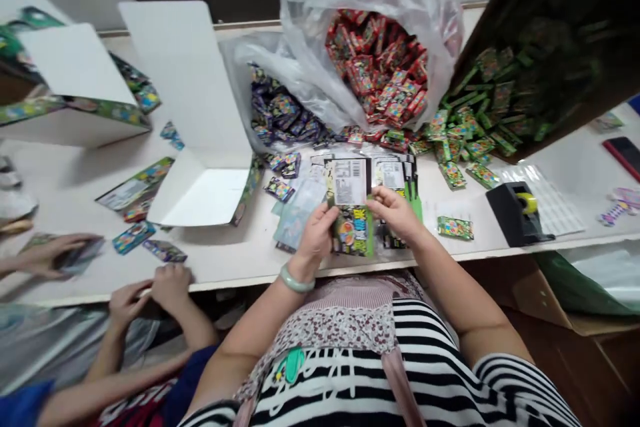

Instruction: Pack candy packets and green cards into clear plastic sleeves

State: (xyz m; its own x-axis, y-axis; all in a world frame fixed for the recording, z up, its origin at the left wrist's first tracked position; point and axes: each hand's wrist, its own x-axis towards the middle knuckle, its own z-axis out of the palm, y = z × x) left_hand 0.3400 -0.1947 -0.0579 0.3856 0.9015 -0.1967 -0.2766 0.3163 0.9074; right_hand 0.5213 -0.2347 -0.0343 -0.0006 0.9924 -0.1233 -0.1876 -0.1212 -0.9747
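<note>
Between my two hands is a flat printed packet [353,230], green and black with a white label at its top. My left hand [320,230] pinches its left edge, and a pale green bangle circles that wrist. The fingers of my right hand [397,210] close on the packet's right edge. Under and behind my right hand lies a stack of similar packets [393,173]. Beside my left hand are clear plastic sleeves [297,217]. A few small purple packs [280,189] lie just beyond them.
Clear bags hold red packs [375,67] and purple packs [285,110]. Green packs [500,100] spill from a dark tipped container. At right are a tape dispenser [515,213] and a phone [625,153]. An open white box [200,193] stands left, near other people's hands [150,290].
</note>
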